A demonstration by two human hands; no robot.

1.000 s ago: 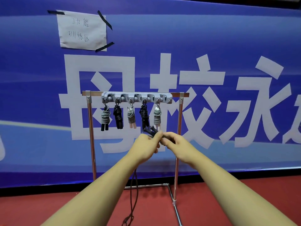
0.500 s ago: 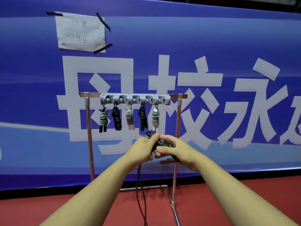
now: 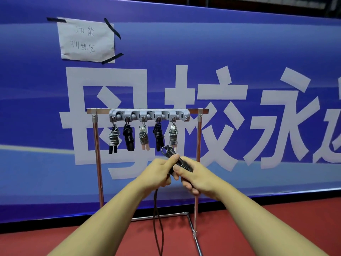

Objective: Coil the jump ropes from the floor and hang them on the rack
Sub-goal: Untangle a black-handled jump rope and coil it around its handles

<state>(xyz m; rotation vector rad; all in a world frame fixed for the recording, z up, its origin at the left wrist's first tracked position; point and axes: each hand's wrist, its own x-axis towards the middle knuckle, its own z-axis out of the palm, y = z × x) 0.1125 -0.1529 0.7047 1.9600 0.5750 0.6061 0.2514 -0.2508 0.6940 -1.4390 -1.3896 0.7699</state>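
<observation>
At the upper left of the frame a sheet of paper (image 3: 86, 40) with handwritten characters is stuck to the blue banner (image 3: 239, 52) with strips of black tape. Below it, at the centre left, stands the metal rack (image 3: 96, 154), its top bar carrying a grey hook strip (image 3: 149, 115) with five coiled jump ropes hanging from it. From left to right these are a grey coil with black handles (image 3: 113, 139), a black coil (image 3: 128, 137), a grey coil with pink handles (image 3: 143, 138), a second black coil (image 3: 158, 135) and a grey coil with pale handles (image 3: 173, 135), whose lower end is hidden behind what you hold.

Just below the hanging ropes, at the middle of the frame, your left hand (image 3: 158, 172) is curled round the black jump rope handles (image 3: 178, 160), thumb laid along their upper side. The handles point up and to the left, towards the hooks, with a small loop of cord at their tip. From under your left hand the black rope (image 3: 156, 222) hangs in two strands down to the red floor (image 3: 276, 218) at the bottom edge.

Your right hand (image 3: 196, 179) meets the left one and grips the lower end of the same handles, fingers wrapped beneath. Behind it the right post of the rack runs down to its foot on the floor.
</observation>
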